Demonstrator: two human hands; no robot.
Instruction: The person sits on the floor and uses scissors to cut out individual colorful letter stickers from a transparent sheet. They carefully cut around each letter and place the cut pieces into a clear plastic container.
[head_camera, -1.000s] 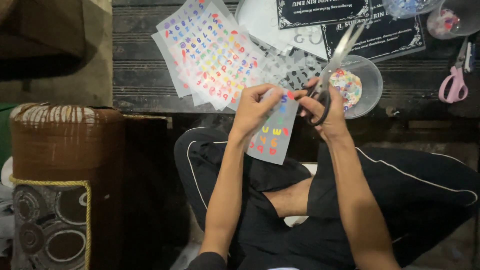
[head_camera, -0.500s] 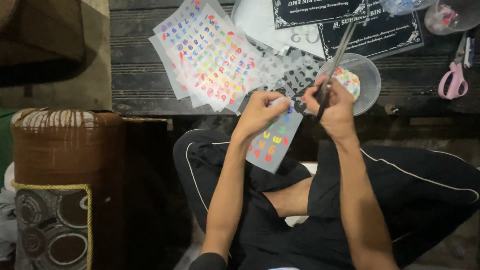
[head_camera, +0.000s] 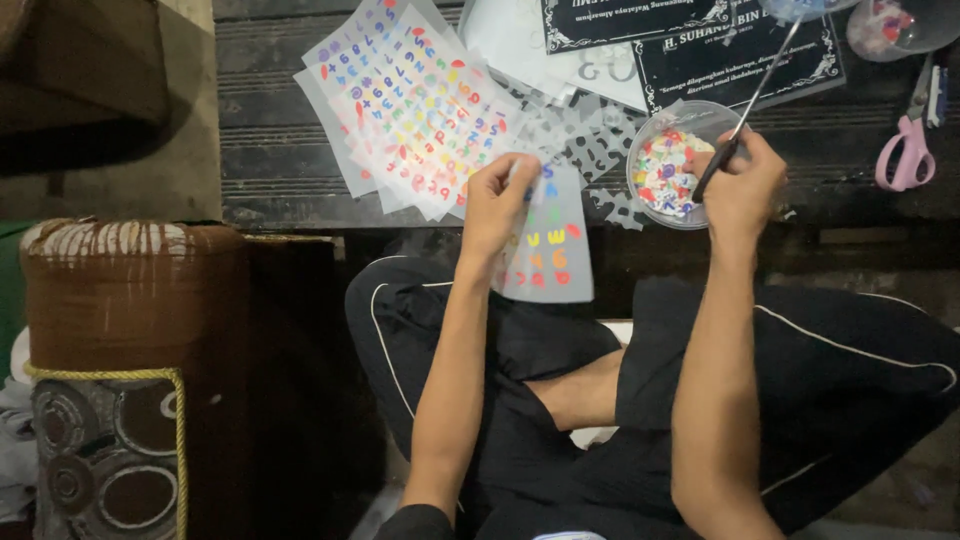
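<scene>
Pinched tight, my left hand (head_camera: 497, 205) has its grip on the top edge of a small clear sticker sheet (head_camera: 548, 240). That sheet hangs down over my lap, just in front of the bench (head_camera: 270, 190). I can see only a few bright letters left on it, down near the bottom, so I judge most of it is already picked clean.

My right hand (head_camera: 742, 185) is just to the right of the sheet, closed around a thin dark tool (head_camera: 745, 110). I cannot tell if it is tweezers or a pick. Its tip is hidden by my fingers.

Touching the right hand, a bit farther out, sits a round clear bowl (head_camera: 672, 165) with many small bright pieces in it.

Farther left of the bowl lies a stack of full sheets (head_camera: 420, 105). Those look untouched, so plenty is left. Far right of the bowl lie pink scissors (head_camera: 908, 150).
</scene>
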